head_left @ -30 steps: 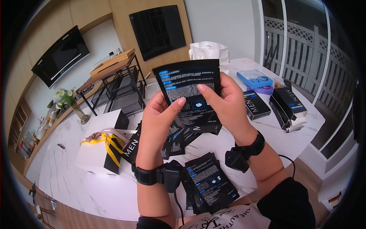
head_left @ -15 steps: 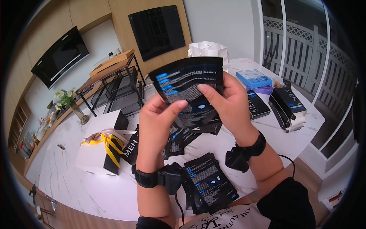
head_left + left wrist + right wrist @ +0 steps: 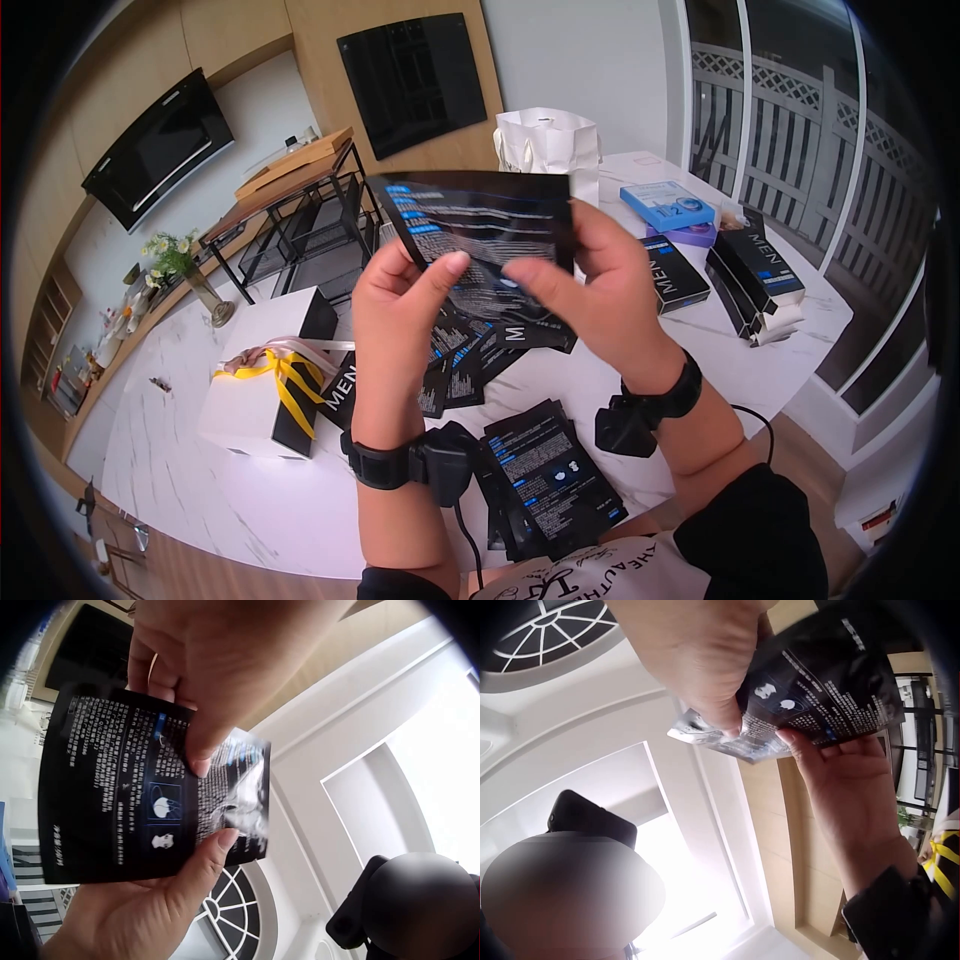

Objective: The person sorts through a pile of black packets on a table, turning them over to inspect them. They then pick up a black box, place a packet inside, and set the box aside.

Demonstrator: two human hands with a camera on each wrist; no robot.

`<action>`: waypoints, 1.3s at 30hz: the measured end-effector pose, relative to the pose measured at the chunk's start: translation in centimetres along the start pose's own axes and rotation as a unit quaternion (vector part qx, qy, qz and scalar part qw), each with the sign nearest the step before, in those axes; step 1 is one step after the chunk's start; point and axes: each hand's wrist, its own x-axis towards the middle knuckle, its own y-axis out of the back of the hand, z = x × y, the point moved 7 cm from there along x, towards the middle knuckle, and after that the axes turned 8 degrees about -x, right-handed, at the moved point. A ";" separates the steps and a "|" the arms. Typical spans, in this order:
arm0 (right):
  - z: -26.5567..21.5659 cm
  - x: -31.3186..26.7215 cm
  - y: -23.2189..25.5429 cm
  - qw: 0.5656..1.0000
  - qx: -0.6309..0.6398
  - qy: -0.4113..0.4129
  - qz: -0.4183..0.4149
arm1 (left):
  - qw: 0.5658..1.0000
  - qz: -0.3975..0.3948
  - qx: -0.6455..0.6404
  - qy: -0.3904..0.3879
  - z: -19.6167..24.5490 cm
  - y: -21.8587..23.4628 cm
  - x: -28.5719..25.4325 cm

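Observation:
Both hands hold a black sachet (image 3: pixel 490 215) printed with white and blue text, raised above the table. My left hand (image 3: pixel 405 310) pinches its left side, thumb on the printed face and fingers behind. On the other side my right hand (image 3: pixel 615 290) grips it the same way. In the left wrist view the sachet (image 3: pixel 112 787) shows small pictures and a creased, shiny end between the two thumbs. The right wrist view has the sachet (image 3: pixel 817 690) tilted. Below the hands, a stack of similar sachets (image 3: pixel 555 480) lies near the table's front edge, with more sachets (image 3: pixel 465 370) fanned out behind.
On the left stands a white box (image 3: pixel 250 405) with a yellow ribbon (image 3: pixel 290 385). To the right are a black box (image 3: pixel 675 275), an opened black box (image 3: pixel 755 275) and a blue box (image 3: pixel 668 205). A white paper bag (image 3: pixel 548 145) and a black rack (image 3: pixel 300 235) stand behind.
The raised sachet has been lowered slightly and its tilt and bend have changed. My thumbs are a little closer together, and my right hand has dropped slightly.

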 end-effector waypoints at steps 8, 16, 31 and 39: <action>1.6 -0.1 -0.1 0.994 -0.028 -0.101 -0.009 | 0.999 0.044 -0.002 -0.016 0.4 -0.3 -0.1; 0.4 -0.5 -0.8 0.997 0.003 -0.082 -0.012 | 0.999 0.025 0.025 0.000 -0.8 0.9 0.2; -0.1 -0.9 -1.5 0.993 -0.044 -0.066 -0.087 | 0.999 0.023 0.015 -0.034 0.3 0.3 0.0; 1.0 0.2 0.8 0.991 0.070 -0.104 0.045 | 0.999 -0.009 -0.036 -0.006 0.2 -1.3 -0.3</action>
